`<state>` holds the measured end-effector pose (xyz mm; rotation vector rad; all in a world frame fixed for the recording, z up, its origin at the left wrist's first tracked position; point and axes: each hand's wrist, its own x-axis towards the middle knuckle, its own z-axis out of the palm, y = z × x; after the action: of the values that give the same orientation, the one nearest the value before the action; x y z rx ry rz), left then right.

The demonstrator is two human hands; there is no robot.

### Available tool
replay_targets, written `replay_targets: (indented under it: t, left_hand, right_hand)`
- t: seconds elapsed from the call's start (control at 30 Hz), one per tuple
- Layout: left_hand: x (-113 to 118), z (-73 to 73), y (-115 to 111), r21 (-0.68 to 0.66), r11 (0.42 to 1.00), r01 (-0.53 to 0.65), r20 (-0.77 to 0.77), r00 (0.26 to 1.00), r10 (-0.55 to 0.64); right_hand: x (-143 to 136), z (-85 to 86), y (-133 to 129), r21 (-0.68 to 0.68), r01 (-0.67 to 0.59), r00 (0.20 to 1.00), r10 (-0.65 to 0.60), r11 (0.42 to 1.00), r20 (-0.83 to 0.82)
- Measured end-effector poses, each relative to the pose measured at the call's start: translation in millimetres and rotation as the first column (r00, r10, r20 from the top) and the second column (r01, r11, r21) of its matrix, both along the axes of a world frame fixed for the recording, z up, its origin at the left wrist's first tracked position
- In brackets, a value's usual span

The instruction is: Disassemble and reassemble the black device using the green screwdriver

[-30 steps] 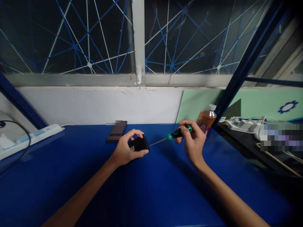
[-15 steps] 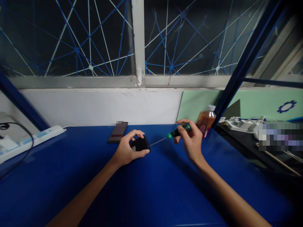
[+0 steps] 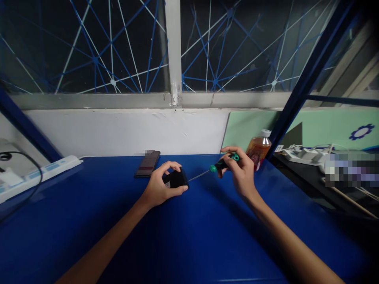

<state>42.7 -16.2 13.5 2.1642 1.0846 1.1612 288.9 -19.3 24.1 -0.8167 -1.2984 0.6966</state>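
A small black box-shaped device (image 3: pixel 177 180) is gripped between the thumb and fingers of my left hand (image 3: pixel 160 186), just above or on the blue table. My right hand (image 3: pixel 241 170) is closed around the black and green handle of a screwdriver (image 3: pixel 222 163). The thin metal shaft slants down to the left, and its tip meets the right-hand end of the device. Exactly what the tip engages is too small to make out.
A phone (image 3: pixel 148 163) lies behind my left hand. Behind my right hand stands a bottle (image 3: pixel 259 146) of amber drink with a white cap. A white power strip (image 3: pixel 38 177) with a black cable is at the left. Blue frame posts rise on both sides of the blue table (image 3: pixel 189 244).
Both hands keep their hold, with the screwdriver tip still at the device. The right hand and screwdriver handle have shifted very slightly; the view has also moved a little.
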Motion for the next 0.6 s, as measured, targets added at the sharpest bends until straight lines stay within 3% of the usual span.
replay_targets:
  t: [0.1,0.17,0.33,0.43,0.6]
  left_hand:
    - [-1.2,-1.2,0.0,-0.005,1.000,-0.002,-0.005,1.000,0.002]
    - [-1.7,-1.5,0.2,-0.003,1.000,-0.003,-0.009,1.000,0.003]
    - [-1.5,-2.4,0.8,0.005,1.000,-0.005,-0.009,1.000,0.005]
    - [-1.2,-2.8,0.5,-0.002,1.000,-0.006,-0.006,1.000,0.006]
    - [-0.5,-1.3,-0.9,-0.012,1.000,-0.003,-0.003,1.000,0.003]
  right_hand:
    - [-2.1,1.9,-2.8,-0.019,0.115,0.991,-0.114,0.993,0.063]
    - [-2.4,2.5,-3.0,-0.033,0.129,0.989,-0.126,0.991,0.077]
    - [1.4,1.1,1.6,-0.023,-0.074,0.997,0.074,0.997,-0.010]
    - [2.8,-0.5,2.7,-0.001,-0.121,0.992,0.121,0.993,-0.020]
    - [-0.8,-0.7,-1.8,-0.010,0.029,1.000,-0.029,1.000,0.007]
